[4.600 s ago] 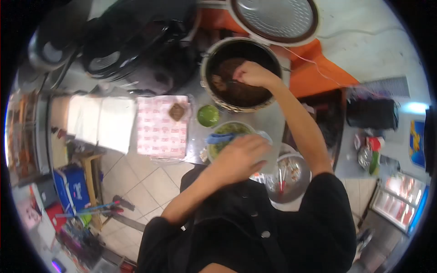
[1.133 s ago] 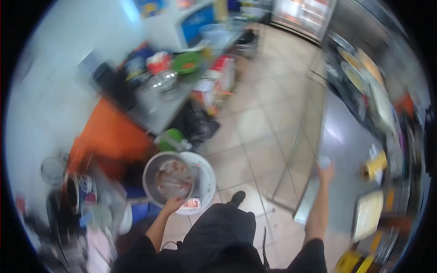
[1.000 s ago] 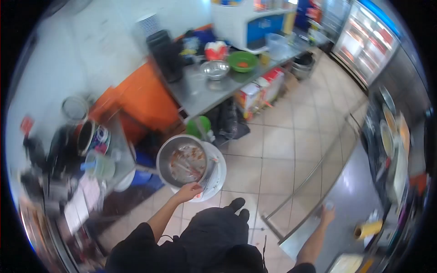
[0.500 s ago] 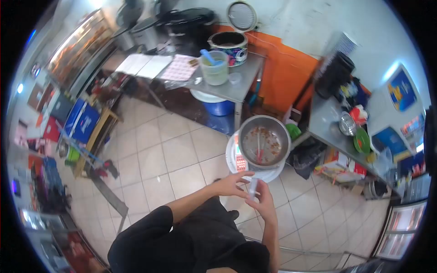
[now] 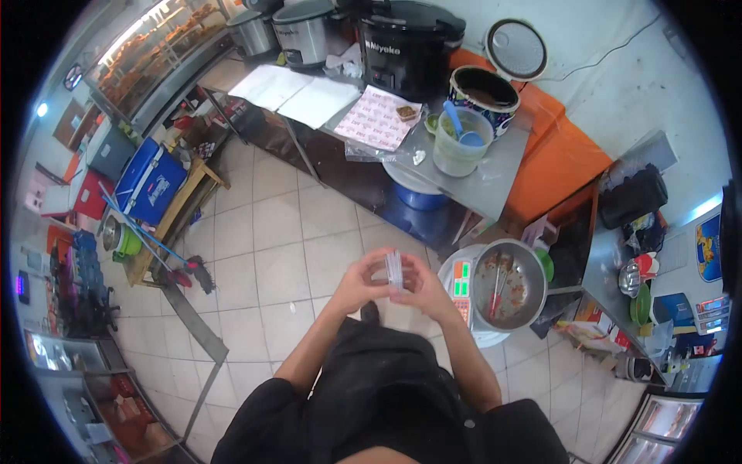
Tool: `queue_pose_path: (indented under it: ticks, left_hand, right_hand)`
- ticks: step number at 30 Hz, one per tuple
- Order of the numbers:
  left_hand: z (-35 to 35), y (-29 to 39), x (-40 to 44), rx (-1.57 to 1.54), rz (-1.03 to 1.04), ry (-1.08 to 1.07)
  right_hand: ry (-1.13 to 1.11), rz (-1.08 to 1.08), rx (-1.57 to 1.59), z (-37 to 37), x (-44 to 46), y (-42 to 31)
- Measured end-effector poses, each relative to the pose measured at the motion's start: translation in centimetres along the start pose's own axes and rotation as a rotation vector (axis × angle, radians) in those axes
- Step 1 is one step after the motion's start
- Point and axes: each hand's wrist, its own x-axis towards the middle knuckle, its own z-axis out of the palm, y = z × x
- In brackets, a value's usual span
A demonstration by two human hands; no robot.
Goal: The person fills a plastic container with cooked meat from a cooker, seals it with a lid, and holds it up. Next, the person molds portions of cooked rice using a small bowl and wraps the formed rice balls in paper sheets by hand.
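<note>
My left hand and my right hand are together in front of my body, above the tiled floor. Between them is a small stack of clear plastic pieces, perhaps cups or lids. Fingers of both hands curve round its sides and touch it. Right of my hands, a metal bowl with food bits and red-handled tongs sits by a scale's lit display. On the metal counter stands a translucent tub with a blue-handled ladle.
Patterned paper holds a small brown item. Behind stand a black cooker and an open patterned pot. A blue cooler rests on a wooden stand at left. A second counter stands at right.
The view has swung from the right-hand worktop back toward the cookers. My right hand left that worktop with the clear stack; my left hand left the bowl and now touches the stack too.
</note>
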Motion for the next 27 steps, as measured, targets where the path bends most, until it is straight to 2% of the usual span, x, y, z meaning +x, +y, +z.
queue_pose_path:
  ticks: [6, 10, 11, 13, 14, 15, 17, 20, 23, 24, 27]
  left_hand:
    - [-4.8, 3.2, 7.8, -0.067, 0.065, -0.046]
    - [-6.5, 3.5, 14.2, -0.124, 0.032, -0.08]
    - [-7.1, 3.8, 16.4, -0.124, 0.021, -0.086]
    - [-9.3, 4.5, 21.6, 0.038, 0.012, 0.004]
    - [-10.5, 4.5, 24.5, 0.12, 0.012, 0.058]
    - [-11.8, 4.1, 28.5, 0.282, 0.118, 0.11]
    - [-13.1, 6.0, 36.9, 0.826, 0.208, 0.237]
    - [-16.0, 5.1, 49.7, 1.306, 0.348, 0.198]
    - [-18.8, 2.8, 58.0, 1.438, 0.208, 0.062]
    - [-20.3, 0.7, 60.0, 1.466, 0.225, 0.049]
    - [-20.1, -0.3, 61.8, 1.462, 0.142, 0.03]
  right_hand:
    - [0.128, -0.008, 0.03, -1.0, 7.8, -2.1]
    - [0.248, -0.069, 0.141, -5.6, 11.1, -2.7]
    - [0.316, -0.148, 0.13, -8.1, 11.2, -2.8]
    - [0.634, -0.131, 0.046, -15.6, 11.5, -3.2]
    - [0.871, -0.15, -0.085, -19.0, 12.2, -4.2]
    - [1.101, -0.164, -0.213, -22.7, 13.3, -5.2]
    - [1.273, -0.026, -0.45, -32.9, 15.3, -4.4]
    - [1.267, 0.053, -0.817, -42.4, 19.5, -4.0]
    - [1.221, 0.246, -1.016, -44.4, 23.2, -6.5]
    - [1.184, 0.286, -1.031, -45.5, 24.1, -6.4]
    - [1.076, 0.398, -1.102, -47.4, 25.4, -4.5]
